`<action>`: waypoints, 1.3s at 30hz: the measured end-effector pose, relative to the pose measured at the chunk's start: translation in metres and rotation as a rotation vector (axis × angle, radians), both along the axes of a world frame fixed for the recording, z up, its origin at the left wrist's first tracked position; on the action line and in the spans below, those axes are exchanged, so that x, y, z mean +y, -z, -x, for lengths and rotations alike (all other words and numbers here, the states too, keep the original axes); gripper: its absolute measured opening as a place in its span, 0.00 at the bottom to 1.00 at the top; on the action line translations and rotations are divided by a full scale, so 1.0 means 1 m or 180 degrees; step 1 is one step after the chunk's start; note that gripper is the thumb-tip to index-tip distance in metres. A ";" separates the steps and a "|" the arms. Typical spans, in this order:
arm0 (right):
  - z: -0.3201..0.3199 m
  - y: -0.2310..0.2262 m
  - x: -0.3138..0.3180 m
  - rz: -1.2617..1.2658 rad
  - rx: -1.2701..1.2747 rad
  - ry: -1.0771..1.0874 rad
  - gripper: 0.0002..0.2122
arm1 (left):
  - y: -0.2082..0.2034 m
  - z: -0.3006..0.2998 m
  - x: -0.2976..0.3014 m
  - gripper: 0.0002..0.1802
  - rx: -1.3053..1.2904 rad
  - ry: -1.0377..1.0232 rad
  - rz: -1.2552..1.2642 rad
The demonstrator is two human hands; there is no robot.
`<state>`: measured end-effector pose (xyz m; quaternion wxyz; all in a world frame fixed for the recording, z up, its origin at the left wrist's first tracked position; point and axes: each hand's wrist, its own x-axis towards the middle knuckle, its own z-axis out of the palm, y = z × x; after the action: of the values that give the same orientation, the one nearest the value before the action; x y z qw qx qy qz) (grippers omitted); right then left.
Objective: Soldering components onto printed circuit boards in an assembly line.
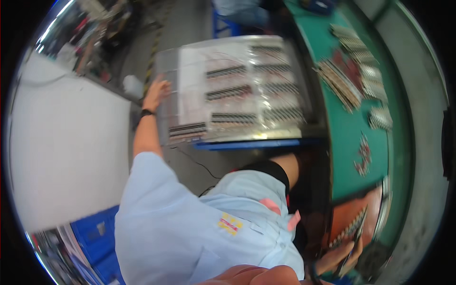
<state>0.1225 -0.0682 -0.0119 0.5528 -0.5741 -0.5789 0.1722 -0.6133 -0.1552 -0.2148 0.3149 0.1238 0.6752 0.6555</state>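
Observation:
My left hand [157,93] reaches out to the left edge of a wide flat tray [166,114], its fingers curled there. Blur hides what they grip, if anything. Rows of dark-and-light strips [232,118] with thin reddish wires lie on the tray, partly under shiny clear plastic. At the lower right, my right hand [343,259] is closed round a dark, slim, pointed tool [360,229], its exact kind unclear. The tool's tip is over a row of small pale pieces [349,227] on an orange-brown board [339,216].
A green bench [351,152] runs along the right, bearing bundled strips [339,85], stacked pale pieces [380,118] and a small reddish heap [363,156]. A large white panel [71,142] stands left, above blue bins [97,235]. Another person [242,12] sits beyond the tray.

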 end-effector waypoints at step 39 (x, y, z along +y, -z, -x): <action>-0.054 0.000 -0.034 -0.0422 0.0878 0.0510 0.19 | -0.117 -0.442 0.184 0.10 0.3208 0.2413 -0.1068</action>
<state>0.1767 -0.1021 -0.0121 0.6756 -0.5516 -0.4600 0.1663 -0.1709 0.0285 -0.0977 0.1455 0.6930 0.5382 0.4571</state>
